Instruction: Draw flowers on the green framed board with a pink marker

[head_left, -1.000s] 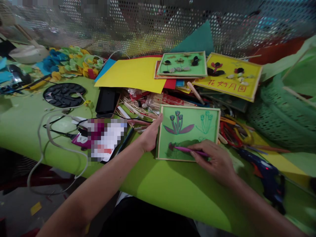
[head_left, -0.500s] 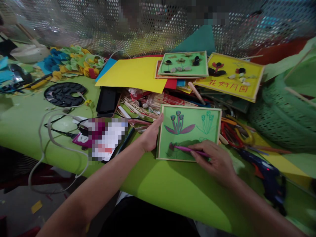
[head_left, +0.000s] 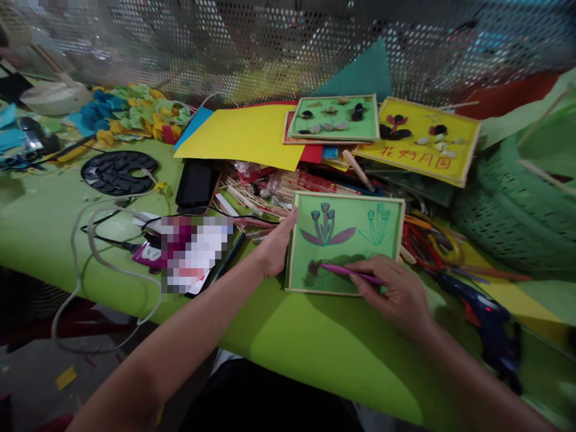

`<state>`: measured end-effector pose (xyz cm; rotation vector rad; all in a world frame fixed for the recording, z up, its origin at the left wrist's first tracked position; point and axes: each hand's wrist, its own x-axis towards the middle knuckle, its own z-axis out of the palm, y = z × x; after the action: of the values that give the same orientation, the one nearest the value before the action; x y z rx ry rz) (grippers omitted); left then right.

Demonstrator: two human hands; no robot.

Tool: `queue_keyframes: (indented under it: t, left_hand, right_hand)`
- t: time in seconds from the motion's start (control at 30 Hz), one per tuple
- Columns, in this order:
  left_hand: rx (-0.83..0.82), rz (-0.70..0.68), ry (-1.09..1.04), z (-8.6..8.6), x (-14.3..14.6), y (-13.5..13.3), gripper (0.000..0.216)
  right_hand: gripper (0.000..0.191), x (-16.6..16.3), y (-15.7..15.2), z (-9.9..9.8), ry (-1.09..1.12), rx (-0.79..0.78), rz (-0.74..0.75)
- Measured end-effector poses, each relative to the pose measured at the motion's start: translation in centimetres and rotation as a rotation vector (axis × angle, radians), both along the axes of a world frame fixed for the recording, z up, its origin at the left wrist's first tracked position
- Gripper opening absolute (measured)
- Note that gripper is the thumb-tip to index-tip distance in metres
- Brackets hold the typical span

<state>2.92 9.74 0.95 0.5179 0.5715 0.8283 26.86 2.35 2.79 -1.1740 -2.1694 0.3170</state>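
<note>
A green picture (head_left: 346,231) in a thin wooden frame lies on the table. Tulip-like flowers are drawn on it: the upper left ones filled in purple, the upper right ones only outlined, and a partly coloured one lower left. My left hand (head_left: 274,246) grips the frame's left edge, thumb on top and the other fingers mostly hidden. Pinched in my right hand (head_left: 396,294) is a slim purple pen (head_left: 339,270), its tip at the lower left flower. The right hand's shadow darkens the picture's lower part.
Behind stand framed stone pictures, one green (head_left: 333,117) and one yellow (head_left: 427,141), and yellow card (head_left: 243,135). To the right are pliers (head_left: 423,240), a glue gun (head_left: 490,324) and a green basket (head_left: 517,198). A phone (head_left: 195,185), black palette (head_left: 119,172) and white cable (head_left: 76,258) lie left.
The pen tip and my right hand have shifted very slightly over the lower left flower. My left hand stays on the frame's edge.
</note>
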Motion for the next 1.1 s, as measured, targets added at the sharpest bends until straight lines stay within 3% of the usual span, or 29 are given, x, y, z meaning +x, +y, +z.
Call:
queue_keyframes:
  t: [1.1]
  left_hand:
    - [-0.023, -0.004, -0.036, -0.06, -0.01, 0.0, 0.062]
  right_hand:
    - [0.009, -0.24, -0.02, 0.66, -0.018, -0.006, 0.059]
